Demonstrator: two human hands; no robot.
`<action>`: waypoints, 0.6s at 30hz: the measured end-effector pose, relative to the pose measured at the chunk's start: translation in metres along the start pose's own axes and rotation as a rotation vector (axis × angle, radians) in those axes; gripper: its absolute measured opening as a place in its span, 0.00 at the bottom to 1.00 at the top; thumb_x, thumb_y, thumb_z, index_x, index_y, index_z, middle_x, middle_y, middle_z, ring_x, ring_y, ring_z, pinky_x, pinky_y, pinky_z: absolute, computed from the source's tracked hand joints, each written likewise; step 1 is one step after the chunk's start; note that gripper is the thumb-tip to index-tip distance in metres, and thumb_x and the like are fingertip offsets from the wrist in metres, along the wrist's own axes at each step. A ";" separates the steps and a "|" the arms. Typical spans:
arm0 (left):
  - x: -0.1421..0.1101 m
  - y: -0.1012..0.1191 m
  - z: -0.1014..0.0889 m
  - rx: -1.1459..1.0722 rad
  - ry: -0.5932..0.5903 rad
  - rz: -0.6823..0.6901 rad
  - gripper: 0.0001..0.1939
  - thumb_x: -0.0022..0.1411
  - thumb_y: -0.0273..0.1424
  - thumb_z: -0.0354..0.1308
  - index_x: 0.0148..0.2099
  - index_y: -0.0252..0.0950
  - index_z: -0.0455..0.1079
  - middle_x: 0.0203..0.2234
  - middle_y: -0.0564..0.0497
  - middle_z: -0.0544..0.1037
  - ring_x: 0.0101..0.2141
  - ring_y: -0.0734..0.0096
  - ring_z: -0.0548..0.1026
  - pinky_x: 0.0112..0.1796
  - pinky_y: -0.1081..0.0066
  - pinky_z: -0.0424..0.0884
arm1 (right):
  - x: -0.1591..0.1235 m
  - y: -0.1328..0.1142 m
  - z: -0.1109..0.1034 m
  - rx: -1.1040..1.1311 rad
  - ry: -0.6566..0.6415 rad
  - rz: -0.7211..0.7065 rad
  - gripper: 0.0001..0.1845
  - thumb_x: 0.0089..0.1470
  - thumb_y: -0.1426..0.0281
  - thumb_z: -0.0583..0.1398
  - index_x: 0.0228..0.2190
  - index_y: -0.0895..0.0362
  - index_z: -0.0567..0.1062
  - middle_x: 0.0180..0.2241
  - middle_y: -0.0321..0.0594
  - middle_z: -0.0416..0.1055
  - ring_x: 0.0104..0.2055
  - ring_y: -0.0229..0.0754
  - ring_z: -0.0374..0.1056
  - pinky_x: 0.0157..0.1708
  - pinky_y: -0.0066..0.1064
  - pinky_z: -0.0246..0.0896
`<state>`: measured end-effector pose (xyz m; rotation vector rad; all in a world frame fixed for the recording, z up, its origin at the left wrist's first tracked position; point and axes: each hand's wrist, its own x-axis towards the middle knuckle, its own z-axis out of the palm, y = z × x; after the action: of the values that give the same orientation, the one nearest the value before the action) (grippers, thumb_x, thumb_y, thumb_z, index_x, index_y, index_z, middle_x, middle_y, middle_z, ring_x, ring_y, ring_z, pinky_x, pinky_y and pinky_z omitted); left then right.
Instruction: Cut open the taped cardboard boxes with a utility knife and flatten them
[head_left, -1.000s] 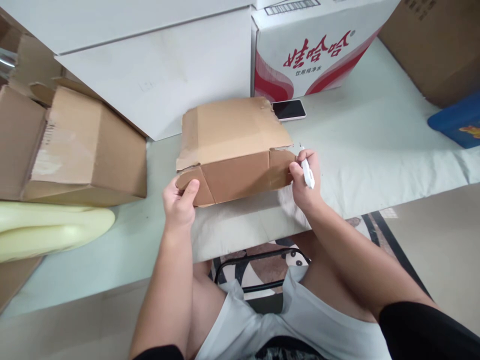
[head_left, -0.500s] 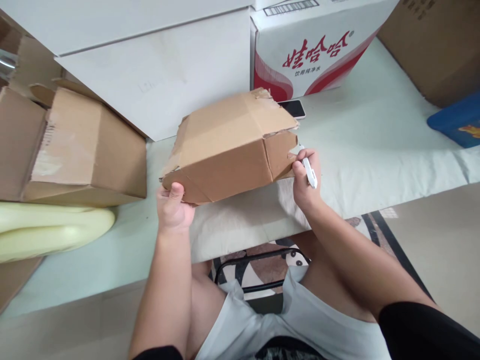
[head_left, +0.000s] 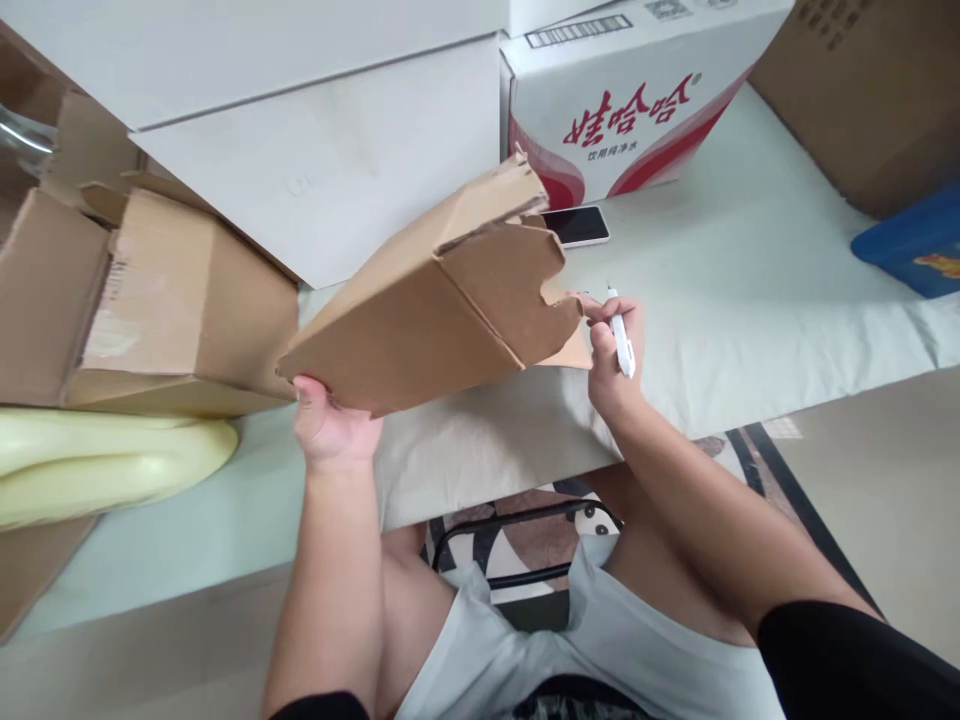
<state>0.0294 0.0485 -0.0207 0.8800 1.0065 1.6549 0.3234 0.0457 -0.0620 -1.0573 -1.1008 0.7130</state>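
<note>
1. L hand [head_left: 334, 435] is clamping box [head_left: 390, 330] at near-L corner; box is sitting tilted over table [head_left: 750, 270];
2. R hand [head_left: 606, 378] is pinching pen [head_left: 623, 350] nr flap [head_left: 506, 285]; flap contact unclear;
3. Risks: pen tip poss. snagging flap if box swings; box maybe slipping, w/ corner-only L hold

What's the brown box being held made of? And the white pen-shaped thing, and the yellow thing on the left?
Held brown box: cardboard, with a dull finish and ragged, torn edges. White pen-shaped tool: probably hard plastic, since its slim body looks smooth. Yellow thing: perhaps plastic or vinyl, smooth with soft shine; I can't tell which.
</note>
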 end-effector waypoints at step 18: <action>0.012 -0.012 -0.015 -0.032 0.021 -0.232 0.28 0.59 0.58 0.66 0.50 0.44 0.80 0.52 0.40 0.84 0.63 0.42 0.76 0.56 0.45 0.80 | -0.007 0.003 0.010 0.115 -0.292 0.315 0.28 0.55 0.40 0.65 0.38 0.47 0.64 0.46 0.40 0.85 0.63 0.58 0.76 0.68 0.62 0.56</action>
<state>0.0172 0.0586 -0.0362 0.6976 1.0515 1.4820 0.3113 0.0437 -0.0666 -1.0611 -1.1352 1.1982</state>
